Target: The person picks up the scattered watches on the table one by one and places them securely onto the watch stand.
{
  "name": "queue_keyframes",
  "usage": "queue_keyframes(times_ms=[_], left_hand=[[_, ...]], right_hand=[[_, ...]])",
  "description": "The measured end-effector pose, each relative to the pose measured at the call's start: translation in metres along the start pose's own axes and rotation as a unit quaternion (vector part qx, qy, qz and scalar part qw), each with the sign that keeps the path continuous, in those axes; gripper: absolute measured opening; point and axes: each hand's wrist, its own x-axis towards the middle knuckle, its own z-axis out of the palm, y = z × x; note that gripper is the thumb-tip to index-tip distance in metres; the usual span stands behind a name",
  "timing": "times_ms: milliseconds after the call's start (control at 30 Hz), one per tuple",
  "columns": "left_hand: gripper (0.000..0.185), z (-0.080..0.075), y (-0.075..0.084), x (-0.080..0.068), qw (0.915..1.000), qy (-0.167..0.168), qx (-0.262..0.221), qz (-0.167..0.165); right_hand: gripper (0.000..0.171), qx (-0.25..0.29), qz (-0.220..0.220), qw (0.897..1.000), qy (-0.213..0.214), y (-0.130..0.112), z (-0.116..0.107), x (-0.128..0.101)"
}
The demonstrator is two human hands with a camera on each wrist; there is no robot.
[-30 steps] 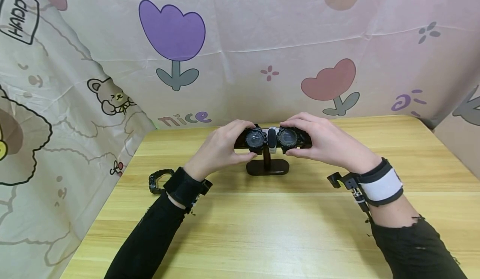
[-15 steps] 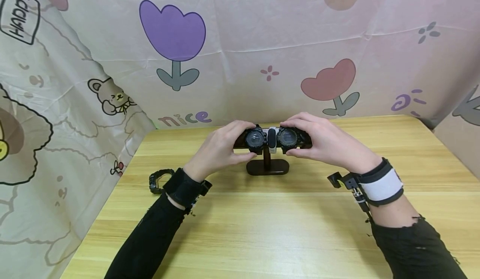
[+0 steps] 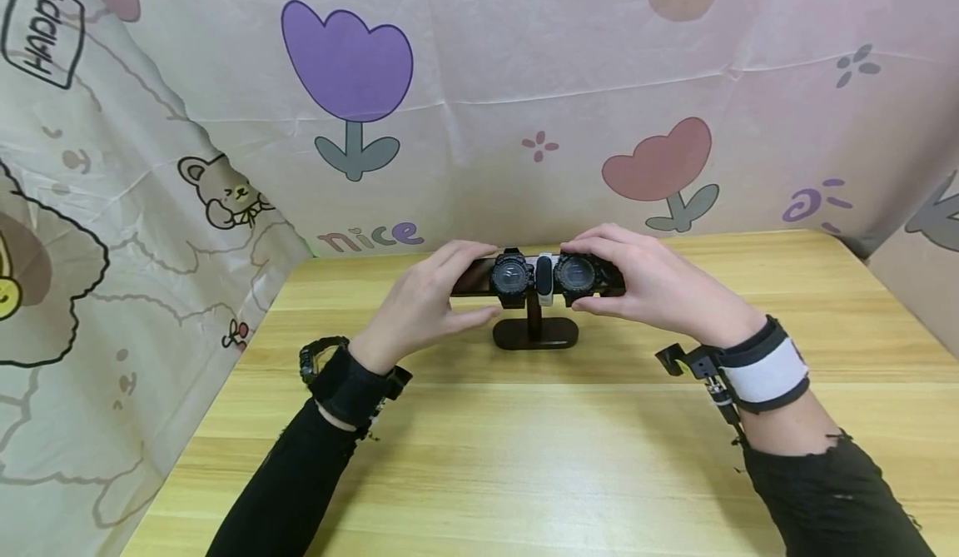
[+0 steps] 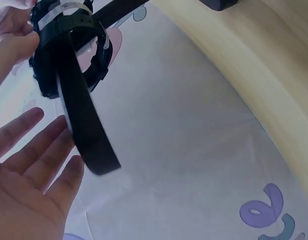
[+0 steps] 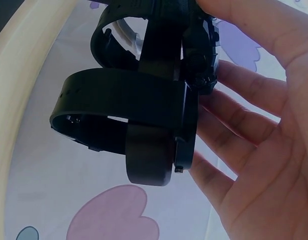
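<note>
A dark watch stand (image 3: pixel 535 334) holds a row of watches on its crossbar (image 3: pixel 474 279). Left of centre is a round black watch (image 3: pixel 511 276), with a slim white-and-black wristwatch (image 3: pixel 544 279) beside it. My right hand (image 3: pixel 644 278) holds a second round black watch (image 3: pixel 576 275), thumb below and fingers above. Its palm partly covers another black-strapped watch (image 5: pixel 113 100) at the bar's end. My left hand (image 3: pixel 419 303) surrounds the bar's left end, fingers spread and loose; in the left wrist view its thumb (image 4: pixel 23 47) overlaps the left watch's edge.
Another black watch (image 3: pixel 309 360) lies on the wooden table (image 3: pixel 554 457) at the left, partly behind my left wrist strap. A printed cloth (image 3: pixel 479 174) hangs close behind the table's back edge and along the left side. Both wrists carry straps with small camera mounts.
My left hand has loosened from the left black watch and drawn back leftward, exposing more of the crossbar. The right hand stays at the right watch.
</note>
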Motion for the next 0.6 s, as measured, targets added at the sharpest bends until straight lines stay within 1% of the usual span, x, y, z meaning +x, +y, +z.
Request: queue_keyframes(times_ms=[233, 600], left_hand=[[0.074, -0.009, -0.003, -0.014, 0.9999, 0.015, 0.007, -0.006], [0.072, -0.021, -0.006, -0.035, 0.9992, 0.029, 0.012, -0.026]], right_hand=[[0.065, -0.001, -0.005, 1.000, 0.002, -0.002, -0.001, -0.001], [0.065, -0.018, -0.019, 1.000, 0.015, -0.009, -0.002, -0.002]])
